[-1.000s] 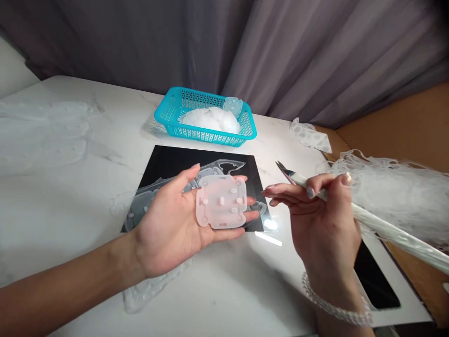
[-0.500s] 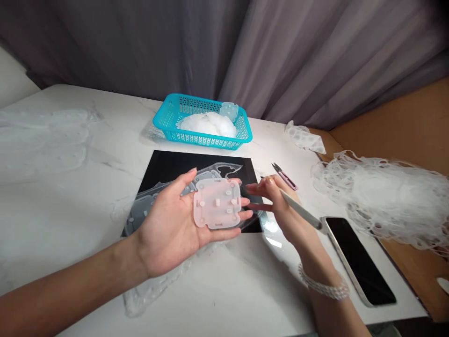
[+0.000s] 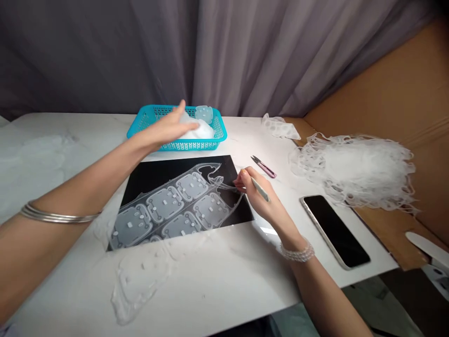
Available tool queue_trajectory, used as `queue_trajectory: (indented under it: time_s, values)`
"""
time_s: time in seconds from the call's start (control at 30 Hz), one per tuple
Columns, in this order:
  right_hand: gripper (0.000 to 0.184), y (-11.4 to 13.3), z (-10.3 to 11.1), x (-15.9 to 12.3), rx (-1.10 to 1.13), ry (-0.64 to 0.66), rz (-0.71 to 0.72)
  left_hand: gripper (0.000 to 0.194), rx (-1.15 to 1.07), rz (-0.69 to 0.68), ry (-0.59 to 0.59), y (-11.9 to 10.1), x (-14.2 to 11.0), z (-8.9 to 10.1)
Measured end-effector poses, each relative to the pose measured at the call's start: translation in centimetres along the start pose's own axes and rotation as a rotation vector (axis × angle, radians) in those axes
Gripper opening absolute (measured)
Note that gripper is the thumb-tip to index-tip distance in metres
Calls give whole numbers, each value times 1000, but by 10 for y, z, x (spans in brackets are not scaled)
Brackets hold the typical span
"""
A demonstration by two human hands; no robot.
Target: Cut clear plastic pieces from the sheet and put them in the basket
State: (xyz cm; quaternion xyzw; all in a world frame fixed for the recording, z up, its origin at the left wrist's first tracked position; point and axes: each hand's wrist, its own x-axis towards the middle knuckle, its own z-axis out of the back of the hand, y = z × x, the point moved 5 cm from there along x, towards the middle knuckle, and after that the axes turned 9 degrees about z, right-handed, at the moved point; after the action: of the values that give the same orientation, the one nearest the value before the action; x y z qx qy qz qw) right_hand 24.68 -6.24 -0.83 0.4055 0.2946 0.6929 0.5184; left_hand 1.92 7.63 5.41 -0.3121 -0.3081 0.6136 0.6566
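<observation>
My left hand (image 3: 171, 128) is at the far turquoise perforated plastic basket (image 3: 192, 146), fingers spread over the white plastic heap (image 3: 200, 132); can't tell if touching. My right hand (image 3: 261, 201) grips a slim pale-handled tool (image 3: 260, 189) near the right edge of the flat black mat (image 3: 161, 171). Translucent sheet of rounded-square plastic pieces (image 3: 164, 204) lies on the mat.

The left forearm (image 3: 108, 171) and right forearm (image 3: 324, 285) are bare. Toward half past eight, slim, polished, silver-coloured metal bangles (image 3: 59, 217) ring the left one, stacked close together. Near four o'clock, a multi-strand bracelet of small, clear-to-whitish beads (image 3: 297, 252) circles the right wrist. One right-hand nail (image 3: 243, 172) shows a shiny golden tint.
</observation>
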Motion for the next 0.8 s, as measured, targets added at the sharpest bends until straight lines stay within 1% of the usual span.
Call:
queue_trajectory:
  time_s: [0.03,0.07,0.1,0.13,0.17,0.2,0.27,0.3,0.33,0.4,0.5,0.57,0.63,0.7,0.77,0.8]
  values:
    - [43,0,3,0,-48,-12,8,88,141,-37,-5,-2,-5,-7]
    - [43,0,7,1,-93,-20,14,84,256,-108,-33,-5,-15,-13]
    - [44,0,9,1,-130,-25,19,75,374,-218,-62,-9,-29,-22]
    - [44,0,12,2,-157,-29,22,61,478,-340,-64,-13,-46,-32]
    - [44,0,14,2,-171,-35,25,47,560,-439,-7,-14,-62,-45]
    - [44,1,15,2,-173,-41,30,38,624,-507,100,-13,-76,-58]
    - [44,4,16,1,-154,-63,47,34,686,-564,275,-7,-95,-81]
    - [44,5,15,1,-138,-75,59,35,696,-569,326,-3,-99,-89]
    - [44,7,14,1,-123,-85,71,37,694,-568,345,0,-99,-95]
    - [44,8,11,1,-98,-84,90,43,684,-556,354,6,-91,-103]
    - [42,3,8,4,-109,-55,95,51,673,-520,358,14,-67,-110]
    - [39,-3,9,7,-154,-54,90,52,658,-509,356,14,-50,-115]
    - [38,-9,13,10,-203,-78,86,53,638,-513,352,7,-37,-119]
    - [40,-12,18,12,-206,-131,89,53,616,-524,347,-5,-30,-122]
    - [45,-12,23,12,-144,-213,85,51,589,-538,339,-18,-31,-121]
    - [48,-10,24,12,-102,-252,74,50,575,-544,335,-23,-35,-118]
